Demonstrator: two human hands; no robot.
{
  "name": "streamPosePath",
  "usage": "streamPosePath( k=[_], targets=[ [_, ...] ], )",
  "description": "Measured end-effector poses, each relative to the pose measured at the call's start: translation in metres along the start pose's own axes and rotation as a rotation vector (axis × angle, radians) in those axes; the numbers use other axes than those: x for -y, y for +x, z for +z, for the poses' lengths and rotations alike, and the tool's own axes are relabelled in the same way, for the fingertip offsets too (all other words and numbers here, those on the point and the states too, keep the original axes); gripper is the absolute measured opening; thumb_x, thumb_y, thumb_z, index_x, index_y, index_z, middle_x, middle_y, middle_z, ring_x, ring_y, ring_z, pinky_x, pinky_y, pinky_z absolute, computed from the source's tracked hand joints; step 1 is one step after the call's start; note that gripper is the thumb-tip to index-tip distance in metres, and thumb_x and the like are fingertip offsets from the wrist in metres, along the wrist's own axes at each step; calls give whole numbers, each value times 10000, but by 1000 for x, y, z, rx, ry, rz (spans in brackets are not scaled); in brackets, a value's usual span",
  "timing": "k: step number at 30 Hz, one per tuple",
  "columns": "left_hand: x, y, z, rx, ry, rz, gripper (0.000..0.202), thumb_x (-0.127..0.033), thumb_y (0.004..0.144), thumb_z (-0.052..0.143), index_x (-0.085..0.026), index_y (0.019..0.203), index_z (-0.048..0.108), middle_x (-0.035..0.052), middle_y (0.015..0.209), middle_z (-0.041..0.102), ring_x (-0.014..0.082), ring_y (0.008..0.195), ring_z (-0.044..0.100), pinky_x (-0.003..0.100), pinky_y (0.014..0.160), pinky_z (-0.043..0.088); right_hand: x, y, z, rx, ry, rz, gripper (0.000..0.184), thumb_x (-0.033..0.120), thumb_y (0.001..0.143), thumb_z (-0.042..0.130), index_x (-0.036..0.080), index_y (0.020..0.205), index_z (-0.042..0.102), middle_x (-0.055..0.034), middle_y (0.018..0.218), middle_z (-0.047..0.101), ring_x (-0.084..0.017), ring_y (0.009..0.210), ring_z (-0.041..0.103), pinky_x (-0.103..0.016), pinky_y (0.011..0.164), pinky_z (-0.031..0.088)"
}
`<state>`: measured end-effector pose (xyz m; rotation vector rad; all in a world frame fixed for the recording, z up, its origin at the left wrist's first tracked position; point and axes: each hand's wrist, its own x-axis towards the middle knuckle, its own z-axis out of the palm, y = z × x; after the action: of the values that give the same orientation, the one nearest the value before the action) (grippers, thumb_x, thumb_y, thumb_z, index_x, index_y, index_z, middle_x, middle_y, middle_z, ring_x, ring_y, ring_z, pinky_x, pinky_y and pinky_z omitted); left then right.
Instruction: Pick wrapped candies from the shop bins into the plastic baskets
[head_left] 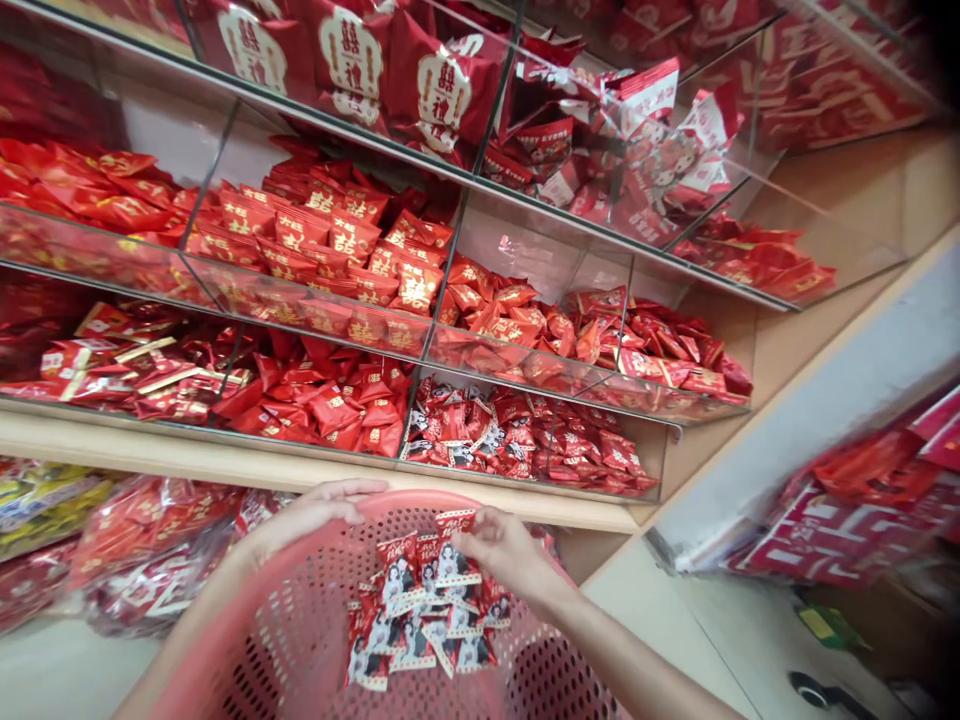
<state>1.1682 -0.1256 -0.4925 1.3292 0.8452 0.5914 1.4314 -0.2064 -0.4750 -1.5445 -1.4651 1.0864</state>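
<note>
A pink perforated plastic basket (300,600) fills the lower middle of the view, tilted towards me. My left hand (330,505) is closed over its far left rim. Inside lie several small red candy packets (412,635) printed with black-and-white figures. Between the thumb and fingers of my right hand (506,550) is one such candy packet (454,560), held upright over the others. Just beyond the basket, a bottom shelf compartment (465,430) contains matching red, black and white packets.
Clear-fronted shelves (337,340) of red packets rise in front of me, with larger red bags (349,60) higher up. Bagged goods (150,550) lie under the shelf at left. Red bags (825,520) stand at right, above the tiled floor (720,620).
</note>
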Motion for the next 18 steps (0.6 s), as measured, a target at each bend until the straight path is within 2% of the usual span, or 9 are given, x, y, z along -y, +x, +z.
streamPosePath(
  k=[4,7,12,18],
  targets=[
    [3,1,-2,0,10,-15,622,-164,619,545,-195,1239,514,21,1188,619,229,1119,537,341,981,387,-3,9,24,-23,-219,-27,297,387,639,656,185,630,439,70,494,437,-71,472,378,-201,443,228],
    [5,2,-6,6,23,6,611,-165,616,553,-206,1224,530,15,1241,582,230,1164,499,330,995,372,-5,15,31,-73,-366,-44,259,390,655,642,170,688,509,51,523,486,-91,505,437,-205,464,251],
    [3,1,-6,5,42,23,568,-181,613,556,-235,1178,570,-6,1290,538,235,1184,479,336,998,367,-3,9,26,-136,-538,-121,299,420,711,602,174,877,569,22,599,552,-125,559,505,-214,488,273],
    [-1,0,0,2,-13,-23,608,-184,591,550,-215,1198,557,16,1219,598,252,1099,550,371,975,394,22,2,7,-217,-656,-234,272,436,807,499,194,899,585,3,612,598,-147,589,545,-228,528,306]
  ],
)
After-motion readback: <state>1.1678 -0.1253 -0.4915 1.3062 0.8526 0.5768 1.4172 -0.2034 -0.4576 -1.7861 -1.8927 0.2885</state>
